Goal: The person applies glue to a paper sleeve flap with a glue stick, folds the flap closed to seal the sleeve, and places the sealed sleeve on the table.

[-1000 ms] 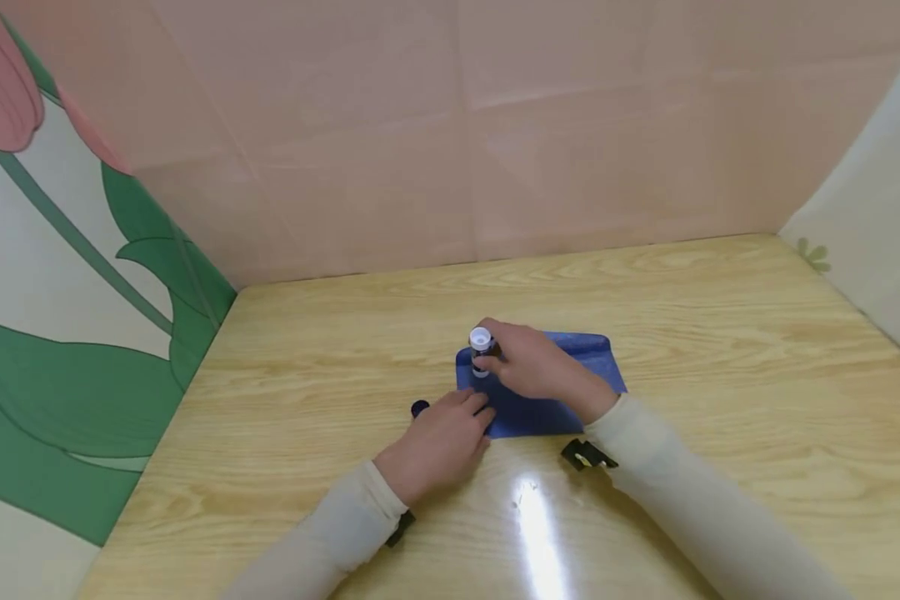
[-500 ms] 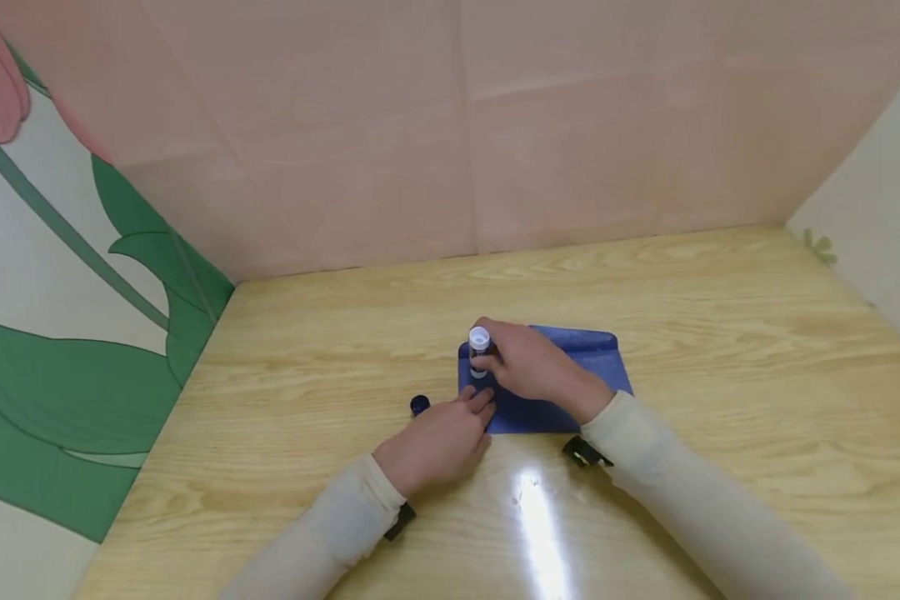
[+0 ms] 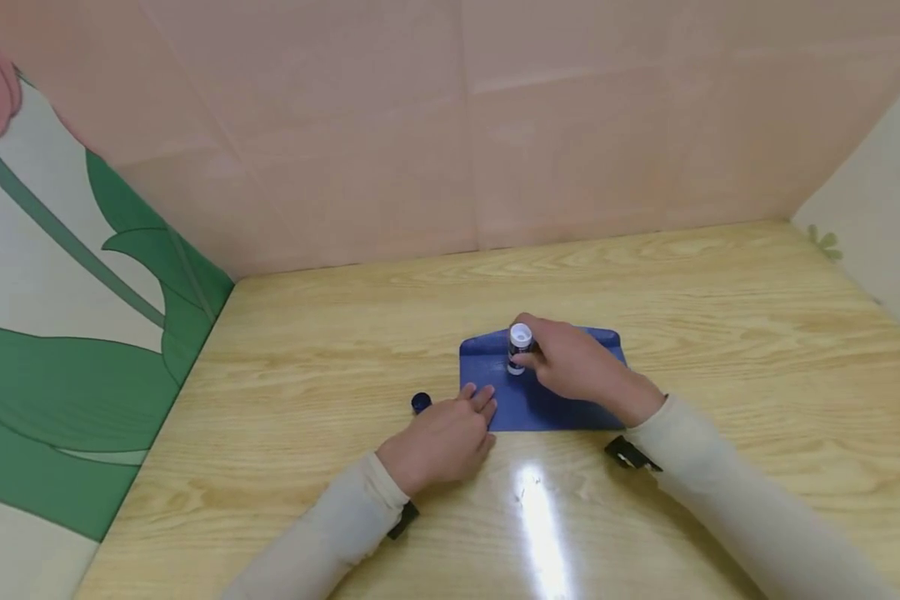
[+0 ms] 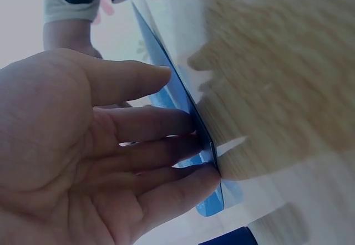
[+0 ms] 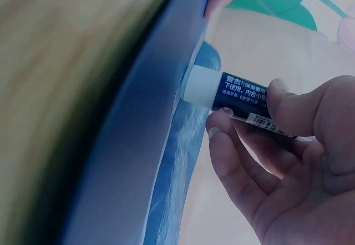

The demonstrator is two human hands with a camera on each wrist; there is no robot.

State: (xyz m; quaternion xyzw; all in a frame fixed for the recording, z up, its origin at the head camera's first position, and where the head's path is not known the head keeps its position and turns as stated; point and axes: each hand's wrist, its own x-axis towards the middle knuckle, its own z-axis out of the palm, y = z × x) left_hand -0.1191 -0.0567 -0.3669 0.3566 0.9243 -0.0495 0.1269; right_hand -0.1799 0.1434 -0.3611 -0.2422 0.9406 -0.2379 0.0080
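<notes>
A blue envelope (image 3: 487, 367) lies on the wooden table with its flap side away from me. My right hand (image 3: 573, 362) grips a glue stick (image 3: 520, 350) upright, its white base up and its lower end against the envelope near the flap fold. In the right wrist view, the glue stick (image 5: 244, 98) has a dark label with white print, held between thumb and fingers. My left hand (image 3: 442, 442) rests with fingers extended on the envelope's near left corner. The left wrist view shows those fingertips at the edge of the envelope (image 4: 177, 84).
A dark blue cap (image 3: 421, 403) sits on the table (image 3: 330, 358) just beyond my left hand. A pink sheet (image 3: 345, 150) stands behind the table, with a flower-patterned panel (image 3: 67, 400) at the left and a pale one (image 3: 870, 200) at the right.
My right hand has moved the glue stick rightward along the envelope, from its left end toward the middle. The left hand has stayed on the corner.
</notes>
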